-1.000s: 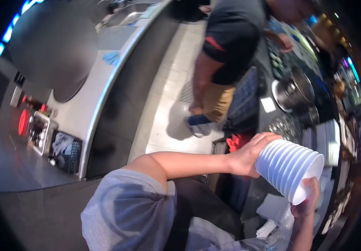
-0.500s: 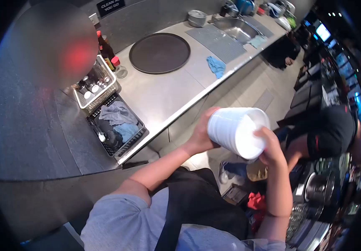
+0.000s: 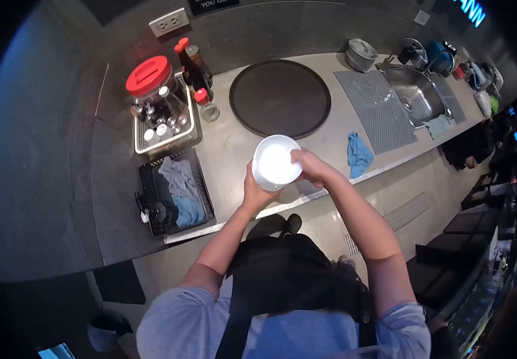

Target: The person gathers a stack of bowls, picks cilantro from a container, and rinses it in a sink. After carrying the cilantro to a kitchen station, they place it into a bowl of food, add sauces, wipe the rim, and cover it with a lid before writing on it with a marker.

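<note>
A stack of white tubs (image 3: 275, 161) is held between my two hands above the counter's front edge, its open mouth facing up toward me. My left hand (image 3: 257, 190) wraps the stack's lower left side. My right hand (image 3: 313, 167) grips the rim on the right, with the thumb over the inside. Just beyond the stack lies a large round dark tray (image 3: 280, 99) on the counter.
Left on the counter stand a white basket (image 3: 189, 122) of bottles and shakers, a red-lidded jar (image 3: 151, 78), sauce bottles (image 3: 195, 75) and a black crate (image 3: 204, 197) of cloths. Rightward are a blue cloth (image 3: 359, 155), a drainboard (image 3: 384, 125) and a sink (image 3: 417, 99).
I have turned from the aisle to face the counter, bringing the stack of tubs over its front edge. The stack now points its mouth up at me. Both hands keep hold of it.
</note>
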A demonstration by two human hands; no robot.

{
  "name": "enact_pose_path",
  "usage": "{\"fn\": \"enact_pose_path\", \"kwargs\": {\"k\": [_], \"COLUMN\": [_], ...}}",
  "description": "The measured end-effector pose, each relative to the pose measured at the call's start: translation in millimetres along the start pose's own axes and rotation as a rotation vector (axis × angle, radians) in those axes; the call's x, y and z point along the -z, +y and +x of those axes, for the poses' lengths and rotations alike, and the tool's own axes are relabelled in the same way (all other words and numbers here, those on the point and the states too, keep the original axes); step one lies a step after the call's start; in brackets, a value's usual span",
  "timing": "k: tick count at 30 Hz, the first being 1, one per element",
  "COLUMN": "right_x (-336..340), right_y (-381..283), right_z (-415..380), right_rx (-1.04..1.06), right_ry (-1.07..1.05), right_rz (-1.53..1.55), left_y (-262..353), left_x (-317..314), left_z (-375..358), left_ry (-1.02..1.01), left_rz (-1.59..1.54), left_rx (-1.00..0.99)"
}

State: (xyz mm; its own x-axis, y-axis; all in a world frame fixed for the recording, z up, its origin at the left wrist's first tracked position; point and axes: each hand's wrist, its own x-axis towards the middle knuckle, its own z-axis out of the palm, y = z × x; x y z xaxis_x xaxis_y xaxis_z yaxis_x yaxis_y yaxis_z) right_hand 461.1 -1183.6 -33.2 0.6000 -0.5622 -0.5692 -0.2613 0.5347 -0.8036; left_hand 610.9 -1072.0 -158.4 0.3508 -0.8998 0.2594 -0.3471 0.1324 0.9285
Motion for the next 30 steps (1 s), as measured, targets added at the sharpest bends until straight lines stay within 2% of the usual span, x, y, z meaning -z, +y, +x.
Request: {"fn": "enact_pose_path", "kwargs": {"k": [2,4,6,7,8,10,11,12,14,16,17,18,19,20,22,25,26,28,30], "right_x": [2.0,-3.7,-12.1,-11.3,-11.1,-9.6,-6.3,-4.2,-22.5,-45.6,-50.7,-58.2,-64.8,-68.7,-69.5,-60.7,-58.9,-52.9,-43.0], "right_y": [-4.6,-13.8,-23.2,-29.4,-36.6,-43.4,-41.8,-41.5,-49.0,-82.2,-85.5,-87.2,-87.7,-88.3,-94.0,-103.1,-104.6,-105.8,-109.5], "right_z": [21.2,32.0,33.7,34.6,36.7,43.2,49.2,51.0,30.8,-20.9,-24.6,-24.9,-23.0,-19.7,-12.9,-14.9,-15.2,-13.5,-16.6], "right_rx": [-0.006,-0.029,0.002,-0.002,0.022,0.063,0.307,0.546,1.002,0.896,0.883,0.775,0.673,0.679,0.607,0.598,0.598,0.651,0.671], "right_ry": [-0.041,-0.087,-0.048,-0.038,-0.039,-0.031,-0.011,0.026,0.183,0.075,0.098,0.105,0.11,0.118,0.101,0.029,0.053,0.04,0.09], "right_rz": [-0.007,-0.147,-0.205,-0.202,-0.305,-0.394,-0.613,-0.829,-0.908,-1.09,-1.097,-1.214,-1.323,-1.32,-1.376,-1.292,-1.287,-1.088,-1.043], "left_y": [-23.4,-10.6,-7.5,-9.9,-12.5,-6.0,-0.9,-17.2,1.1,58.2,74.1,79.9,83.7,84.7,80.2,80.3,74.5,71.8,74.0], "left_x": [-6.2,-5.1,-0.9,0.8,4.4,17.8,24.8,33.3,41.4,36.6,31.7,25.3,21.3,21.3,23.4,20.8,21.6,23.5,21.8], "left_z": [3.7,11.1,13.2,14.9,18.2,31.8,36.1,36.8,36.3,46.3,48.6,50.5,54.8,57.9,61.0,57.1,55.2,54.4,51.1], "left_ry": [0.007,0.017,0.006,0.019,0.014,-0.101,-0.139,-0.22,-0.031,0.137,0.164,0.154,0.174,0.196,0.2,0.189,0.187,0.153,0.198], "left_rz": [-0.006,-0.015,0.165,-0.002,-0.004,0.042,0.0,0.101,0.128,0.016,-0.049,-0.06,-0.117,-0.168,-0.151,-0.16,-0.172,-0.194,-0.081], "left_rx": [0.058,0.067,0.079,0.162,0.159,0.19,0.189,0.171,0.007,-0.191,-0.221,-0.224,-0.132,-0.04,-0.082,-0.072,-0.053,-0.052,0.003]}}
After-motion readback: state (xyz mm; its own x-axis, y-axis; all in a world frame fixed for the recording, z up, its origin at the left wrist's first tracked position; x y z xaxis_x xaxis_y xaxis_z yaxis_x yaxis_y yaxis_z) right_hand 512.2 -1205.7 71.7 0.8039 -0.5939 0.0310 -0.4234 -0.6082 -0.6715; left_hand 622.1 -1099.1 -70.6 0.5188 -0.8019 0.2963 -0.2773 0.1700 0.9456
